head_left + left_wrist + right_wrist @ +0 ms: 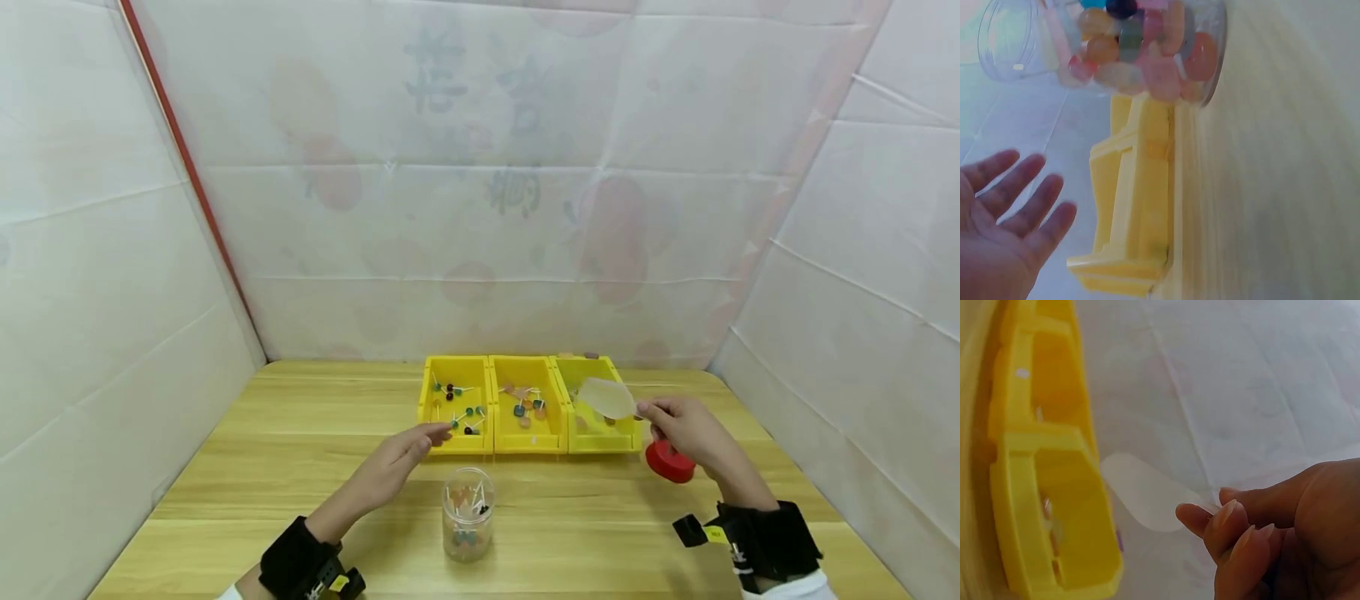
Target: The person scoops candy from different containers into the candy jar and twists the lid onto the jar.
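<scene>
The right hand [686, 427] pinches a translucent disc [606, 397] between thumb and fingers [1210, 519], holding it above the right yellow bin [600, 433], with a red lid [670, 462] tucked under the palm. The left hand [397, 462], fingers released and straight, hovers at the front of the left yellow bin [457, 442], at 10 o'clock from the clear jar [467, 512] of lollipops on the surface [600, 525].

Black wrist straps [768, 540] (yellow tags), white sleeves [798, 588]
</scene>
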A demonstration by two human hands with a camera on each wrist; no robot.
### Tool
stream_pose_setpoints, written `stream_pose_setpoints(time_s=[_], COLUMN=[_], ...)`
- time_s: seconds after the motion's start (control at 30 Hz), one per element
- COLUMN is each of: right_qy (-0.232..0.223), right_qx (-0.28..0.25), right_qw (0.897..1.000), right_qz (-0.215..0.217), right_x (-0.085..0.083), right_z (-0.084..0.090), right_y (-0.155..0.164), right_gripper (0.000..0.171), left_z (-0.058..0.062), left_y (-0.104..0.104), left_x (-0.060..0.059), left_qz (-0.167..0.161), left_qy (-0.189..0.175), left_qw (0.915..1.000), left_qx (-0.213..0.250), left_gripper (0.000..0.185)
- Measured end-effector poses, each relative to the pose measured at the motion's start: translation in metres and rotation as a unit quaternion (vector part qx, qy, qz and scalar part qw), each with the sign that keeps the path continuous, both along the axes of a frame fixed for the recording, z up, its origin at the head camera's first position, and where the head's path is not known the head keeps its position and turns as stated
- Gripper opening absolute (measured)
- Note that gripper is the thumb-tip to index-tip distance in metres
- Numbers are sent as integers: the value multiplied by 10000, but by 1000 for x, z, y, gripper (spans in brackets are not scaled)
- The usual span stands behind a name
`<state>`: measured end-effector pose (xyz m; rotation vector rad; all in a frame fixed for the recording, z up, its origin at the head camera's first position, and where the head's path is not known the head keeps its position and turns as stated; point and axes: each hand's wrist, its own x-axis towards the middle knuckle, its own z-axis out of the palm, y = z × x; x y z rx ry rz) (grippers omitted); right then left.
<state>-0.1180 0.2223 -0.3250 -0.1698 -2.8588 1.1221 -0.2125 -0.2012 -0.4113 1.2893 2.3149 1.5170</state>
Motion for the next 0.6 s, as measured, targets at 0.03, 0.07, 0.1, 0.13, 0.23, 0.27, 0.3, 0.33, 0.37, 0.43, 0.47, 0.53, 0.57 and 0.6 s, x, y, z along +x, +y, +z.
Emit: stream_pose_setpoints(time_s=[0.03, 0.07, 0.1, 0.13, 0.23, 0.27, 0.3, 0.33, 0.37, 0.43, 0.47, 0.53, 0.57, 0.6], right_qy=[-34, -73, -112, -165, -275, -356, -422, -492, -545, -669, -743, -910, -1006, -1123], right_qx=[277, 532, 744, 917, 1366, 1447, 1527, 1589, 1665, 1765, 1804, 1857, 1837, 1763], right_qw=[9996, 9985, 9971, 9955, 9898, 9884, 9869, 9856, 9839, 9813, 9800, 9773, 9766, 9768], right_qz=[45, 83, 129, 161, 297, 297, 312, 315, 343, 383, 402, 458, 489, 466], right_x=[-2, -4, -6, -9, -15, -17, -19, -21, -23, -28, -31, -37, -40, -42], right_z=[0, 0, 0, 1, 3, 4, 4, 5, 5, 5, 5, 6, 7, 7], right_y=[2, 4, 7, 8, 13, 14, 15, 15, 16, 16, 17, 17, 18, 19], right_gripper=[38, 36, 35, 34, 30, 30, 29, 29, 29, 29, 29, 29, 30, 31], left_z=[0, 0, 0, 0, 1, 1, 1, 1, 1, -1, -2, -5, -7, -9], left_y=[0, 1, 1, 2, 4, 5, 6, 7, 9, 12, 14, 18, 20, 21], left_x=[-2, -3, -5, -7, -13, -15, -17, -19, -21, -27, -30, -36, -39, -42], left_qz=[273, 560, 825, 1090, 1769, 1939, 2082, 2213, 2326, 2510, 2587, 2684, 2696, 2683], left_qy=[47, 57, 44, 27, -54, -56, -48, -44, -33, -51, -82, -190, -243, -302], left_qw=[9996, 9984, 9965, 9939, 9841, 9809, 9781, 9752, 9725, 9676, 9652, 9613, 9602, 9598], left_qx=[46, 87, 135, 171, 149, 112, 58, -3, -83, -259, -366, -595, -686, -766], left_gripper=[41, 41, 42, 42, 47, 47, 48, 47, 47, 48, 50, 54, 57, 60])
